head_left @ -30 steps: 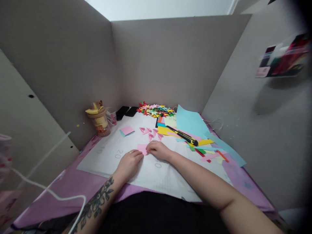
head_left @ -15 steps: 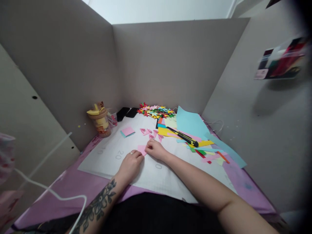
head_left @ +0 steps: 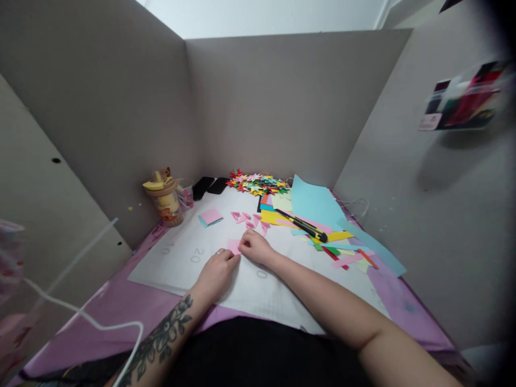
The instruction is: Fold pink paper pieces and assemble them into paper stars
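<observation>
We are viewing a table [head_left: 121, 306] draped in purple cloth, walled in by grey partition panels [head_left: 282, 102]. Our left hand [head_left: 215, 271] and right hand [head_left: 255, 247] are meeting at the centre of a white gridded mat [head_left: 181, 258], both pressing down on a small pink paper piece [head_left: 234, 246]. The fingertips are covering most of that piece, so we cannot make out its fold or full outline; only its upper corner is showing between the hands. Both hands are lying curled with fingers bent onto the paper, pinning rather than lifting it.

At 12 o'clock from the hands, several folded pink units [head_left: 250, 219] are lying scattered, too small for us to count reliably. At 11 o'clock a pink and blue paper stack [head_left: 210, 217] is resting on the mat, and farther at 10 o'clock a yellow lidded cup [head_left: 163, 196] is standing near the left panel. Beyond, at 12 o'clock, a heap of multicoloured folded pieces [head_left: 258, 183] is lying against the rear panel beside two dark objects [head_left: 209, 186] we cannot identify. At 2 o'clock a yellow and black utility knife [head_left: 304, 226] is lying across coloured paper sheets [head_left: 318, 207] and offcuts. A white cable [head_left: 80, 317] is crossing the lower left, and something blurred on the right wall [head_left: 463, 99] is unreadable.
</observation>
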Action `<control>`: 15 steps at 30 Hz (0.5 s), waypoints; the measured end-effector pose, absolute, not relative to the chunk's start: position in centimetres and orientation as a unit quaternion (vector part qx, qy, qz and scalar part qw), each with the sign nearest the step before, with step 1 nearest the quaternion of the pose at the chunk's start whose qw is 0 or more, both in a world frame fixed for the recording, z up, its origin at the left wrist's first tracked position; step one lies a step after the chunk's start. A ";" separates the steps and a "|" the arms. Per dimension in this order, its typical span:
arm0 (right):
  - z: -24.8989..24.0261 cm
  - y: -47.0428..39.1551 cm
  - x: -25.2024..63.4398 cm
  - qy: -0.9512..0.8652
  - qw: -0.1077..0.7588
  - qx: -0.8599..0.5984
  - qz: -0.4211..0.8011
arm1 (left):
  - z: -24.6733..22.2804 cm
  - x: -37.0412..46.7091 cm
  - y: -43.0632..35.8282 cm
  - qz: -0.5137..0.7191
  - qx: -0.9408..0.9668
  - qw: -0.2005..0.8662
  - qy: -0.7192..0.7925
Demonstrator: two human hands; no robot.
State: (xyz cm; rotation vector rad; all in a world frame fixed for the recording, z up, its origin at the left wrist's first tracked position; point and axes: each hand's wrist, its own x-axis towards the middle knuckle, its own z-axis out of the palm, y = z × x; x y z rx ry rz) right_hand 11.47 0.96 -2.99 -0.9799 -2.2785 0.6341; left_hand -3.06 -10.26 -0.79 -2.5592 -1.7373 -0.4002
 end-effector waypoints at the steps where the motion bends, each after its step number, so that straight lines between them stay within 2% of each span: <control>1: -3.0 0.9 11.5 -0.854 0.286 -0.367 0.233 | -0.7 -3.0 -10.3 -0.128 -0.821 0.010 -0.557; 15: -2.3 0.2 11.7 -0.864 0.261 -0.388 0.188 | -0.5 -2.5 -10.4 -0.107 -0.810 0.021 -0.576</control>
